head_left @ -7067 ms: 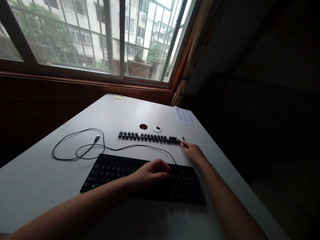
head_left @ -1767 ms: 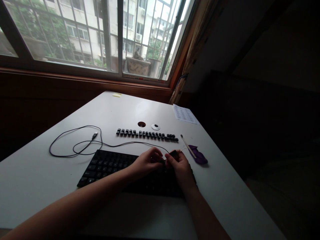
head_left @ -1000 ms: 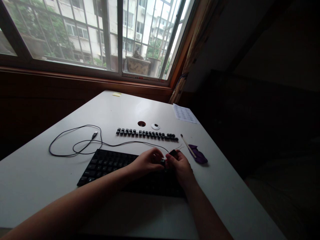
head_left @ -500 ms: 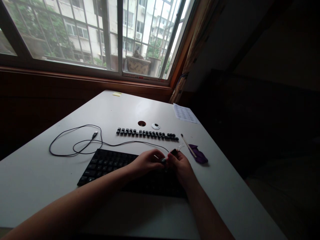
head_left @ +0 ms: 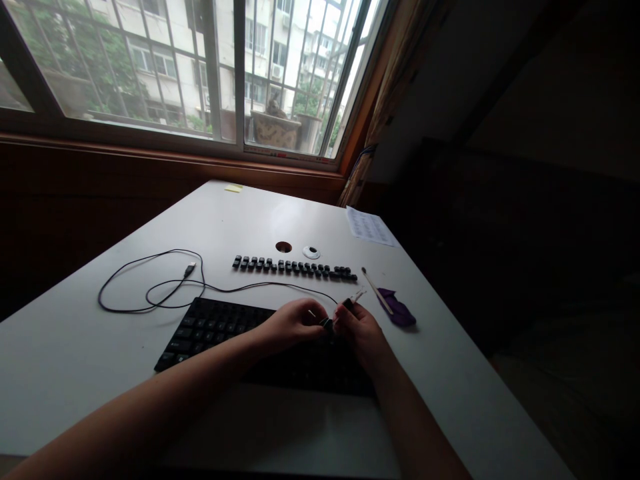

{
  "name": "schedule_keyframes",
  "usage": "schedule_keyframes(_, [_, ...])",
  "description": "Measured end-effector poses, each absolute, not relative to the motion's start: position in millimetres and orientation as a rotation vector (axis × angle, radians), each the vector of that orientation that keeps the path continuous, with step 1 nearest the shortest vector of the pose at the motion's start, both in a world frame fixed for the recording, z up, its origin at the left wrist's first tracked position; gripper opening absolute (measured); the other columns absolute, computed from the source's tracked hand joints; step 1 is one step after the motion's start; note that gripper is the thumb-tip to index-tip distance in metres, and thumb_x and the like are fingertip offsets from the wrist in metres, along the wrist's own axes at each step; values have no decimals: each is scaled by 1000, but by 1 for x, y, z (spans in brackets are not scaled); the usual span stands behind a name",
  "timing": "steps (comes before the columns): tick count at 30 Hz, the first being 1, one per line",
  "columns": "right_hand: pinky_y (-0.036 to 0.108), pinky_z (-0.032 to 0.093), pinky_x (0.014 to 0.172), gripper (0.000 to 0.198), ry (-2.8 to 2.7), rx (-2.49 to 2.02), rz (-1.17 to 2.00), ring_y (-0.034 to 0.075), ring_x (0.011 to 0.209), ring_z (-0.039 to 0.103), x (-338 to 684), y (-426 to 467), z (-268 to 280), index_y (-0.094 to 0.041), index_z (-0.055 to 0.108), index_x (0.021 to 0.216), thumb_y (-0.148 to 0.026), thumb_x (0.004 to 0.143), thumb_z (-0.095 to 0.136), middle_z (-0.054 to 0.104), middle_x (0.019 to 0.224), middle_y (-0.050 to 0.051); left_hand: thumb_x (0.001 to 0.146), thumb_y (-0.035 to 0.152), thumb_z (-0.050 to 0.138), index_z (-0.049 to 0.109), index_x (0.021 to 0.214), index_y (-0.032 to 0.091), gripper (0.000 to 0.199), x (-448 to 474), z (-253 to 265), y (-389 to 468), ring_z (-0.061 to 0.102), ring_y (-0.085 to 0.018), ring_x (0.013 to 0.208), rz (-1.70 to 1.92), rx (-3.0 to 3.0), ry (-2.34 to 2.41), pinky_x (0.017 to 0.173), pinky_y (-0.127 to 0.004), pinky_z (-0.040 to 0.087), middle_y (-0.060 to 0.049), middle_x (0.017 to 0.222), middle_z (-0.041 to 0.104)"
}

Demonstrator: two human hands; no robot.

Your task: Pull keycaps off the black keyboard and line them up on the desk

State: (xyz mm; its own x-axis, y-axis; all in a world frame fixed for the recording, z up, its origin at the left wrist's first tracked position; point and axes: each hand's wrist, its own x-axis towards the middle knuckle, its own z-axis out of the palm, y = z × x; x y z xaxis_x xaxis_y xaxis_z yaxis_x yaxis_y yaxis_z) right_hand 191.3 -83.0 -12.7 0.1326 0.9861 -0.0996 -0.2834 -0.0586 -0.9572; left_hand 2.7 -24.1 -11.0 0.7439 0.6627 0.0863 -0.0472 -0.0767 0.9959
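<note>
Over the right half of a black keyboard (head_left: 215, 327), my two hands meet, nearly touching. My left hand (head_left: 295, 323) is closed, pinching a small black keycap (head_left: 327, 324) between thumb and fingers. My right hand (head_left: 364, 333) is closed round a slim tool with pale, wire-like prongs (head_left: 359, 295) that stick out past the fingers; the rest of it is hidden. A dark piece (head_left: 347, 304) shows at the right fingertips, too small to make out. Behind the hands, black keycaps (head_left: 295, 267) stand in rows on the white table.
The keyboard's cable (head_left: 150, 307) loops across the table at left, its USB plug (head_left: 189, 270) uppermost. To the right lie a thin brush-like stick (head_left: 377, 291) and a purple cloth (head_left: 399, 310). Farther back are a cable hole (head_left: 283, 247), its round cover (head_left: 311, 253) and a printed sheet (head_left: 371, 227).
The fingers of both hands have shifted slightly around the small pieces, and the pale prongs have turned a little. The keyboard, cable and keycap rows stay where they were.
</note>
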Motion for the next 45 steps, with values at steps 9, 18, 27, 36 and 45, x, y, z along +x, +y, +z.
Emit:
schedule_keyframes(9, [24, 42, 59, 32, -928, -1092, 1354, 12, 59, 53, 192, -86, -8, -17, 62, 77, -46, 78, 77, 60, 69, 0, 77, 24, 70, 58, 85, 15, 16, 2, -1, -37, 50, -10, 66, 773, 1846, 599, 57, -19, 40, 2, 74, 57])
schedule_keyframes(18, [26, 42, 62, 24, -1010, -1002, 1350, 13, 62, 51, 195, -88, -10, -19, 62, 79, -40, 83, 73, 59, 67, -1, 79, 27, 70, 56, 89, 16, 20, 2, -1, -40, 54, -12, 66, 809, 1812, 645, 58, -21, 42, 0, 76, 62])
schedule_keyframes(27, [24, 39, 58, 25, -947, -1017, 1272, 11, 60, 49, 194, -88, -11, -19, 62, 77, -40, 83, 74, 58, 68, -1, 77, 30, 77, 58, 96, 16, 29, 2, -6, -36, 60, -13, 70, 852, 1678, 618, 63, -23, 47, -2, 82, 66])
schedule_keyframes(36, [23, 40, 59, 23, -875, -984, 1281, 10, 62, 48, 193, -89, -9, -19, 61, 79, -37, 85, 72, 55, 71, -2, 75, 28, 80, 73, 95, 16, 24, 2, -5, -30, 66, -18, 80, 784, 1683, 649, 74, -27, 50, -5, 85, 72])
schedule_keyframes(45, [27, 43, 61, 22, -826, -925, 1167, 13, 65, 48, 193, -90, 0, -21, 58, 74, -36, 86, 70, 51, 72, -1, 77, 35, 79, 72, 102, 14, 34, 0, 2, -27, 71, -24, 92, 712, 1353, 553, 88, -37, 54, -10, 100, 75])
